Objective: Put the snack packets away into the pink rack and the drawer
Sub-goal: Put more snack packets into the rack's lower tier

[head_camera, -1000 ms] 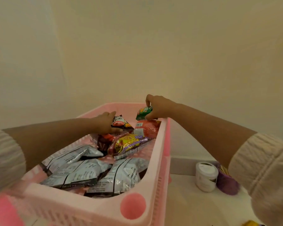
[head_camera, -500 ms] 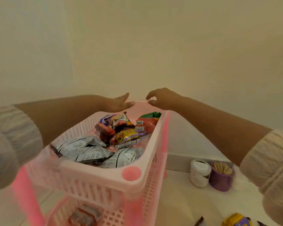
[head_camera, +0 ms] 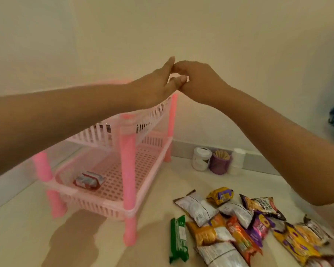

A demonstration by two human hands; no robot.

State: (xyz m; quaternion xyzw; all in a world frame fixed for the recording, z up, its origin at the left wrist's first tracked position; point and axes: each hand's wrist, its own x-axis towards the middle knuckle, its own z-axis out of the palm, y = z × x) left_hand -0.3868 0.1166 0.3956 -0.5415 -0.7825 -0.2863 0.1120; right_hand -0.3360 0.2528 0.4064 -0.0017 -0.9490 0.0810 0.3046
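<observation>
Pink slotted-plastic rack, 2 tiers on round posts, sits at 9 o'clock; top-tier contents mostly hidden behind the forearms. Glossy crinkled foil packets lie heaped on the floor at 5 o'clock, the pile cut off at the frame edge. One red-silver packet lies on the lower tier. Left hand and right hand meet above the rack, fingers touching each other, left straight, right curled, holding nothing.

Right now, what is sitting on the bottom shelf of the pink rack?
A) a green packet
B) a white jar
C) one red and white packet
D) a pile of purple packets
C: a single red and white packet lies on the bottom shelf of the pink rack; the other things sit outside it.
</observation>
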